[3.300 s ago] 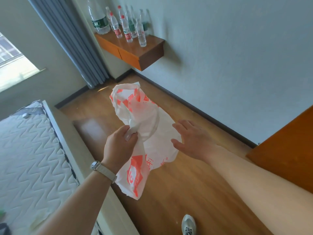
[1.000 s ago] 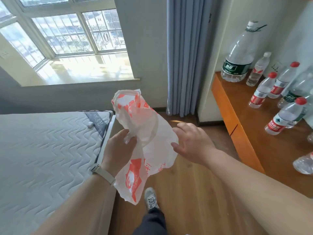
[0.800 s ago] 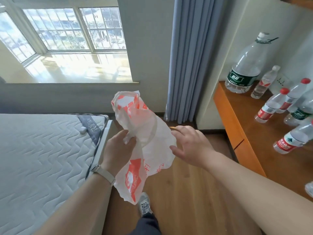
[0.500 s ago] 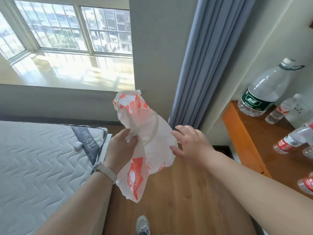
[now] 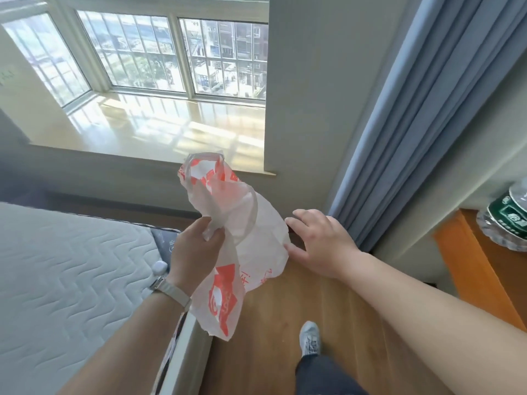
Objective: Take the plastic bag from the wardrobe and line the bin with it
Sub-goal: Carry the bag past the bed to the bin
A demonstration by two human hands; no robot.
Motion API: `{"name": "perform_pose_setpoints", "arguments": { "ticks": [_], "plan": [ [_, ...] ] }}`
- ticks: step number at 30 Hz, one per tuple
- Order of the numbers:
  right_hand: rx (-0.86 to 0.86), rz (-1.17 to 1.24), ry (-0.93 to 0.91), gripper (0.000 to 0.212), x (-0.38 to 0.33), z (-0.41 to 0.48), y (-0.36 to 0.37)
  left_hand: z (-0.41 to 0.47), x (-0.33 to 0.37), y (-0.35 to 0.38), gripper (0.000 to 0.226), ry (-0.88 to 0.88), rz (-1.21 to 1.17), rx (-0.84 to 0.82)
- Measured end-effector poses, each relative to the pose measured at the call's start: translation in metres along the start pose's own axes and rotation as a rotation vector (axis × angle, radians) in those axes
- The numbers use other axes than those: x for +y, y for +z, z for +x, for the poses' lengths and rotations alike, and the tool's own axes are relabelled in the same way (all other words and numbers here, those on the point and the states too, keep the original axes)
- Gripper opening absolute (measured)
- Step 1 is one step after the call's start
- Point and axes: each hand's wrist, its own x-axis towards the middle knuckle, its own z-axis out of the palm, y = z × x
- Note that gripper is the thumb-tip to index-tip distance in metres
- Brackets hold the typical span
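The left hand's (image 5: pixel 196 255) fingers (image 5: pixel 212 233) are pinched together on a gathered handle of the plastic bag (image 5: pixel 242 240), thumb and forefinger closed over the twisted film. The bag, white and translucent with orange-red print, stands crumpled above the grip and hangs loose below it, in the air over the wooden floor (image 5: pixel 285 323) beside the bed. The right hand (image 5: pixel 319 246) is just to the right of the bag, palm down, its fingers (image 5: pixel 303 216) spread apart and holding nothing; the thumb tip meets the bag's right edge. A watch with a metal band (image 5: pixel 171 289) sits on the left wrist. Under the left forearm lies a quilted mattress (image 5: pixel 62 280). Beyond the hands are a sunlit window sill (image 5: pixel 159 129) and a window (image 5: pixel 171 49), with a blue-grey curtain (image 5: pixel 422 109) hanging at the right. At the far right edge, a large water bottle (image 5: pixel 510 220) with a green label stands on an orange wooden worktop (image 5: pixel 467 269). A grey shoe (image 5: pixel 310 337) shows on the floor below.
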Motion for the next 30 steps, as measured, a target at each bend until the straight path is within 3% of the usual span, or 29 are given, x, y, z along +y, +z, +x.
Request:
{"name": "perform_pose_setpoints", "arguments": {
  "ticks": [19,30],
  "plan": [
    [-0.094,0.084,-0.268,0.057,0.156,0.278,0.000,0.230,0.065,0.075,0.016,-0.143,0.138,0.204],
    [-0.132,0.025,-0.427,0.059,0.146,0.397,0.002,0.310,0.053,0.068,0.013,-0.218,0.113,0.279]
  ]
}}
